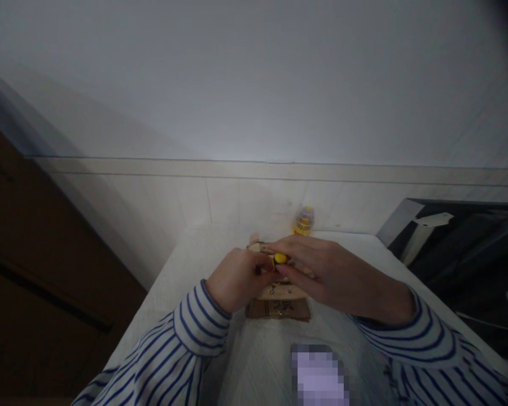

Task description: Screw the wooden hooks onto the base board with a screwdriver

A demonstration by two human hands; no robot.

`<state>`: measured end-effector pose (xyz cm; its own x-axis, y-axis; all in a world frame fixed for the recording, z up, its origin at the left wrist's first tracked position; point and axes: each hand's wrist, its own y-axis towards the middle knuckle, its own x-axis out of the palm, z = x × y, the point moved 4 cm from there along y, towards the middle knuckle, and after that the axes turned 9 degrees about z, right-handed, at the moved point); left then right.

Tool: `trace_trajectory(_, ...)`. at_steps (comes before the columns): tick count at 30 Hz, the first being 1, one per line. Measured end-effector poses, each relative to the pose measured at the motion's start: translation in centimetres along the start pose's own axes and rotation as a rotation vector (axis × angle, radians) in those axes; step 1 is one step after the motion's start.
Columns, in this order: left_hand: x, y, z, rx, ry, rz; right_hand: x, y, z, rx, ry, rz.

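Low over the white table, my left hand (242, 279) is closed with thumb and forefinger pinched at a small screwdriver (280, 258). Only its rounded yellow-and-black handle end shows; the shaft and tip are hidden. My right hand (334, 270) comes in from the other side, its thumb and fingers bent around the same handle end. Directly under both hands lies a light wooden assembly (281, 292) with small dark screws or holes along its near edge. My fingers cover most of it. A flat brown piece with dark markings (278, 309) sits just on the near side of the wood.
A clear bottle with a yellow label and cap (303, 221) stands behind my hands near the wall. A blurred-out lilac object (320, 375) is at the near edge. Dark equipment and a white cable (491, 322) are right of the table (195, 254); brown furniture (46, 270) is left.
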<state>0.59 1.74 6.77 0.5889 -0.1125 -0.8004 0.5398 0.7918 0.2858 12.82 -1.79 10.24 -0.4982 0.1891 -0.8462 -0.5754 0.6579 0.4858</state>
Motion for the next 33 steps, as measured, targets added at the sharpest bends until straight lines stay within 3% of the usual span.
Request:
trace_trajectory(5,0.04,0.02,0.17,-0.020,-0.005,-0.004,0.01,0.00,-0.12,-0.037,0.011,-0.014)
trace_trajectory(24,0.04,-0.13,0.55,0.076,-0.047,-0.065,0.05,-0.09,0.56,0.045,0.030,-0.011)
trace_trajectory(33,0.00,-0.02,0.41,-0.026,0.026,0.009,0.16,-0.09,0.53,0.030,0.022,0.013)
